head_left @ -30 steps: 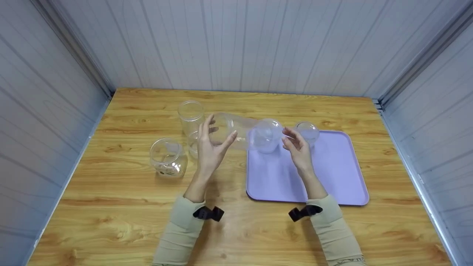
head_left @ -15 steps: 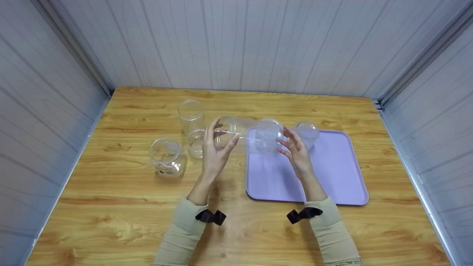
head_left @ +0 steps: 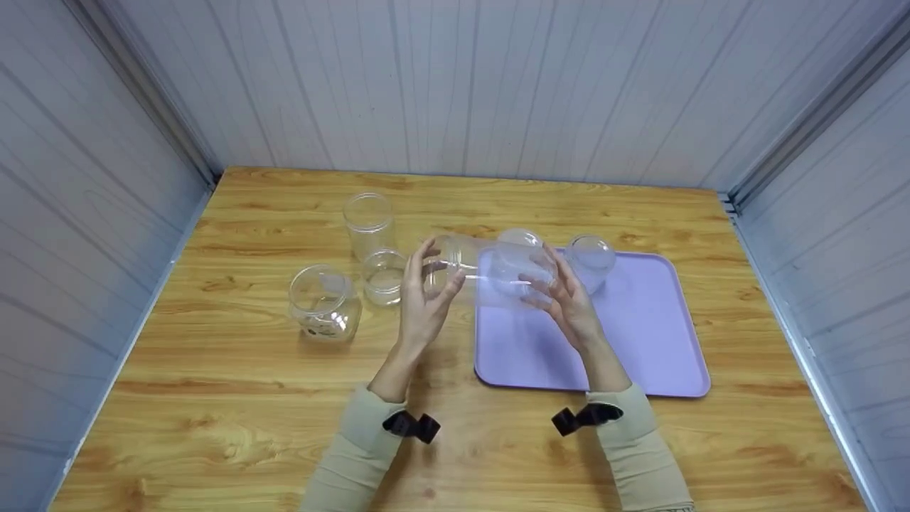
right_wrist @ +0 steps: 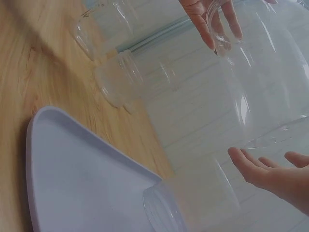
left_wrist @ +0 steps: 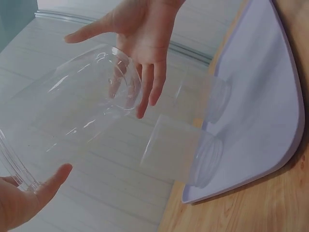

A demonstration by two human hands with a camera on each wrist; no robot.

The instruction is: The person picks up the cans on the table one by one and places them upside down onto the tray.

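A clear jar (head_left: 490, 274) is held on its side in the air between the two hands, partly above the near-left part of a purple tray (head_left: 657, 341). The left hand (head_left: 423, 302) grasps the jar's mouth end, its thumb on one side of the ringed neck and fingers on the other. At the base end, the right hand (head_left: 577, 313) has its fingers spread and unclenched, with the thumb standing away from them; they lie against or just beside the base, and exact contact is hard to make out through the clear wall. Beyond the held jar, two more clear containers, a left one (head_left: 519, 242) and a right one (head_left: 590, 257), stand upside down near the tray's far edge, necks on its surface. To the left of the hands, a tall clear jar (head_left: 370, 229), a short clear jar (head_left: 384, 281) and a wide clear jar (head_left: 323, 304) with a small dark mark low on its side stand on the wood-grain table (head_left: 242, 427).
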